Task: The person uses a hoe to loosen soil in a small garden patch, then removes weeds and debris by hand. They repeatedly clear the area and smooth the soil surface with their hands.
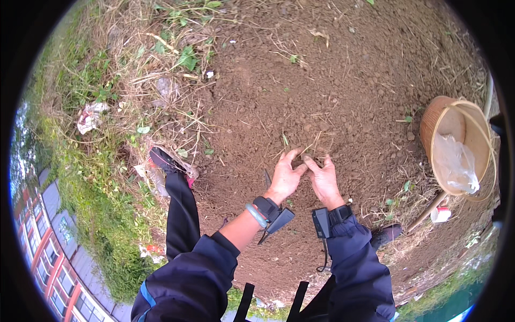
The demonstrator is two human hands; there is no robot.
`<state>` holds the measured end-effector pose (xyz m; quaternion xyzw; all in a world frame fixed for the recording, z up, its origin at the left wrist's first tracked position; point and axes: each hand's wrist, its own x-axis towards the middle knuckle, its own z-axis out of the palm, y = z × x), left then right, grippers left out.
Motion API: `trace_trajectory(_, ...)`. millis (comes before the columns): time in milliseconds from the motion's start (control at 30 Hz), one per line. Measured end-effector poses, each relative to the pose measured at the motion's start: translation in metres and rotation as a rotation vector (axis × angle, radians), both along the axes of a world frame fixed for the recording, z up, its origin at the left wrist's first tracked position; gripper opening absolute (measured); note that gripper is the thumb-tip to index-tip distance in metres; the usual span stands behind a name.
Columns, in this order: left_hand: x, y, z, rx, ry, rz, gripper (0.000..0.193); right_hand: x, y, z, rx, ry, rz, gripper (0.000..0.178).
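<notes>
My left hand (286, 176) and my right hand (324, 180) reach low over loose brown soil (252, 118), close together with their thumbs nearly meeting. On each hand the thumb and forefinger are apart, and the fingertips touch or almost touch the earth. A thin dry stalk (311, 144) lies just beyond the fingertips; I cannot make out whether any finger touches it. Just past my left hand is a small green blade of a plant (285, 140). A dark, narrow pointed thing (267, 178) shows beside my left wrist, partly hidden. Both wrists carry dark strapped devices.
At the right, a woven basket (427, 129) lies tipped, holding a clear plastic bag (456, 161). A wooden handle (429, 212) and a white cup-like thing (441, 214) are beside it. Dry grass and weeds (96, 177) border the soil at left, with litter (91, 117). My shoes flank the hands.
</notes>
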<state>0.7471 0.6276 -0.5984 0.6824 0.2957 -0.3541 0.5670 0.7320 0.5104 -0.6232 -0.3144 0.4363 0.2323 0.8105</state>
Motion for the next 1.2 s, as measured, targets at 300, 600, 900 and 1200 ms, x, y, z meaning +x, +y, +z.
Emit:
trace_trajectory(300, 0.075, 0.258, 0.066, -0.254, -0.230, 0.729, 0.047, 0.126, 0.247, 0.060, -0.009, -0.563, 0.614, 0.072)
trace_trajectory(600, 0.114, 0.306, 0.037, 0.370, -0.247, 0.538, 0.015, 0.149, 0.210, 0.038, -0.576, -0.396, 1.059, 0.026)
trace_trajectory(900, 0.190, 0.167, -0.072, 0.711, -0.603, -0.622, 0.057, 0.223, 0.019, -0.047, -1.459, -0.611, 1.162, 0.071)
trace_trajectory(1200, 0.036, 0.115, -0.075, 0.489, -0.506, -1.214, 0.064, 0.118, 0.026, -0.077, -1.438, -1.117, 1.700, 0.052)
